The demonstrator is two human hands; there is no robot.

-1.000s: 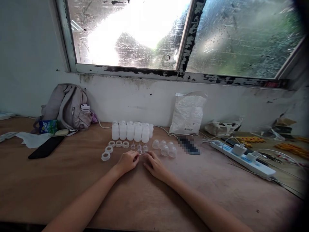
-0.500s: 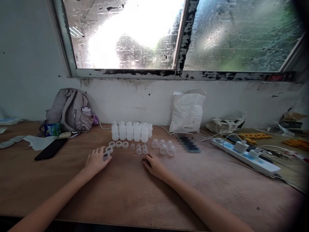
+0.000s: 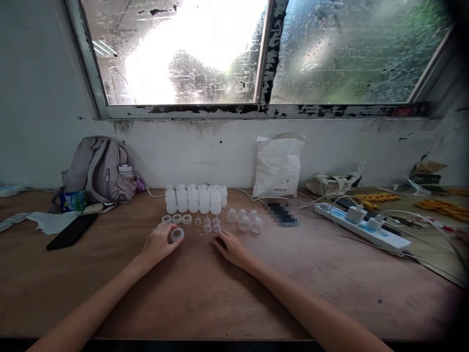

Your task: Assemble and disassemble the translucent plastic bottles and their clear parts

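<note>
My left hand (image 3: 161, 243) grips a translucent ring (image 3: 177, 234) between thumb and fingers, tilted up just off the table. Behind it lie several similar rings (image 3: 177, 218) in a row, one partly hidden by the fingers. My right hand (image 3: 231, 248) rests on the table, thumb apart from the loosely bent fingers. Its fingertips are right at the front of a cluster of small clear teats (image 3: 207, 228); whether they touch one I cannot tell. Several frosted white bottles (image 3: 193, 199) stand in rows behind. Clear dome caps (image 3: 244, 223) are grouped to the right.
A grey backpack (image 3: 104, 168), a green packet (image 3: 72, 201) and a black phone (image 3: 72, 231) lie at the left. Against the wall leans a white plastic bag (image 3: 277, 166). On the right are a blurred dark object (image 3: 281, 213), a power strip (image 3: 362, 229) with cables, and orange parts (image 3: 377, 198).
My left hand has moved right with the ring, lifting and tilting it away from the others. My right hand has barely moved. The whole view has shifted slightly.
</note>
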